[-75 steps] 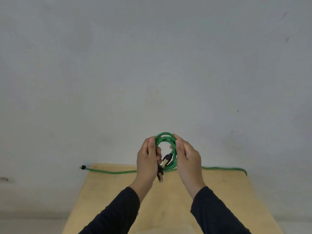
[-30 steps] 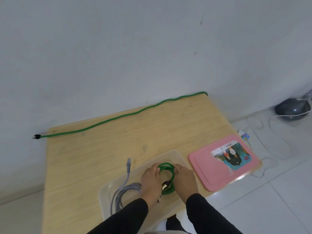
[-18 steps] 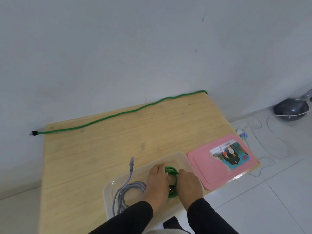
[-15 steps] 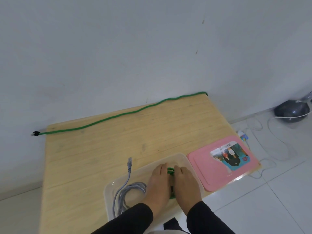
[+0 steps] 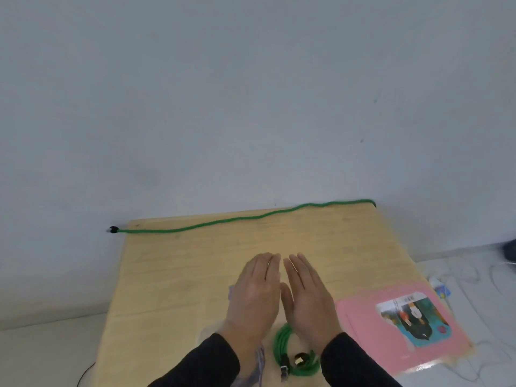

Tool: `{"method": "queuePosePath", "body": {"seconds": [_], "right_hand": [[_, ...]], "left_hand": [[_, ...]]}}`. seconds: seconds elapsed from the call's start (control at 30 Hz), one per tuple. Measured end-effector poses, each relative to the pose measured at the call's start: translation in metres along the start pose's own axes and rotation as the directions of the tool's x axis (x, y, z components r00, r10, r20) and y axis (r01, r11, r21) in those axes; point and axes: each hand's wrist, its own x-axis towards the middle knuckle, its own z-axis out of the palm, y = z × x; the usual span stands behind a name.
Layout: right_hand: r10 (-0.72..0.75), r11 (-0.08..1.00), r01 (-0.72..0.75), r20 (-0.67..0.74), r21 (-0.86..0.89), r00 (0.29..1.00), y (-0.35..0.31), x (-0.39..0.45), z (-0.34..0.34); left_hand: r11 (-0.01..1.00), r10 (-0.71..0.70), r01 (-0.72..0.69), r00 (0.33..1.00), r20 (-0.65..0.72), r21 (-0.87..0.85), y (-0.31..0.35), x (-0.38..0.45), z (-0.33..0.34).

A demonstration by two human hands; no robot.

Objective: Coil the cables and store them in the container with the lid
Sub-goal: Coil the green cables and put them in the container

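Both your hands are flat and open, fingers straight, holding nothing: your left hand (image 5: 255,291) and your right hand (image 5: 308,296) float side by side above the wooden surface (image 5: 178,275). The green coil (image 5: 282,347) lies just under your wrists, and it seems to sit in the clear box (image 5: 208,329), though the box is blurry and hard to see. A grey cable (image 5: 258,358) peeks out beside your left sleeve. One more long green cable (image 5: 240,218) lies stretched along the back edge of the surface, not coiled yet. The pink lid (image 5: 363,322) rests to the right, near the edge of the surface. Here is what could go wrong, I think. The green coil is springy and not tied, so it may pop open and climb over the box wall. The long cable's far end hangs past the corner, so a quick pull may snag it. The lid could slide off if your sleeve bumps it.
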Motion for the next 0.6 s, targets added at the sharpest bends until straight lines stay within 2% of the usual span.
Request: {"method": "queuePosePath", "body": {"seconds": [0.1, 0.3, 0.43, 0.6], "right_hand": [[-0.086, 0.996, 0.086, 0.023, 0.01, 0.996, -0.017, 0.04, -0.001], [-0.244, 0.97, 0.244, 0.073, 0.004, 0.967, -0.059, 0.12, 0.022], [-0.364, 0.931, 0.358, 0.164, 0.062, 0.917, -0.088, 0.157, 0.048], [-0.441, 0.897, 0.427, 0.257, 0.113, 0.86, -0.112, 0.188, 0.095]], "left_hand": [[0.992, -0.069, 0.077, 0.994, -0.083, 0.097, -0.038, 0.026, -0.019], [0.938, -0.239, 0.267, 0.96, -0.148, 0.22, -0.139, 0.041, -0.04], [0.895, -0.358, 0.373, 0.928, -0.105, 0.246, -0.202, 0.025, -0.042], [0.866, -0.456, 0.446, 0.89, -0.006, 0.229, -0.265, -0.004, -0.026]]}}
